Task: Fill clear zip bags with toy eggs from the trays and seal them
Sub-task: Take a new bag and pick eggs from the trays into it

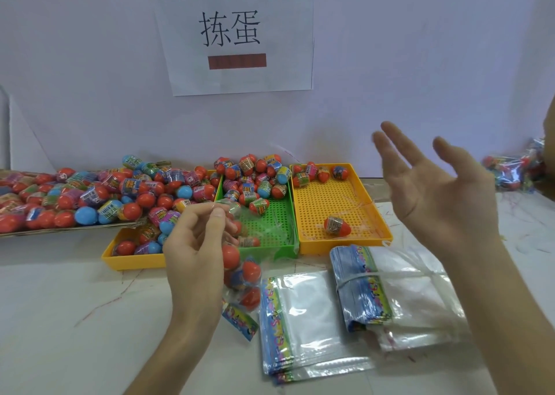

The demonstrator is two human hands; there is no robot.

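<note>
My left hand (195, 241) pinches the top edge of a clear zip bag (241, 277) that hangs above the table with several red and blue toy eggs inside. My right hand (435, 193) is raised above the right yellow tray (381, 211), palm up, fingers spread, holding nothing. That tray holds a few eggs at its far end and one lone egg (337, 226) near the front. The green tray (282, 229) has eggs heaped at its far end. A left yellow tray (132, 258) holds more eggs.
A wide flat tray (75, 229) heaped with eggs lies at the left. Two stacks of empty zip bags (309, 319) (399, 292) lie near the front, one banded. Filled bags (516, 172) pile at the far right. A paper sign (234, 34) hangs on the wall.
</note>
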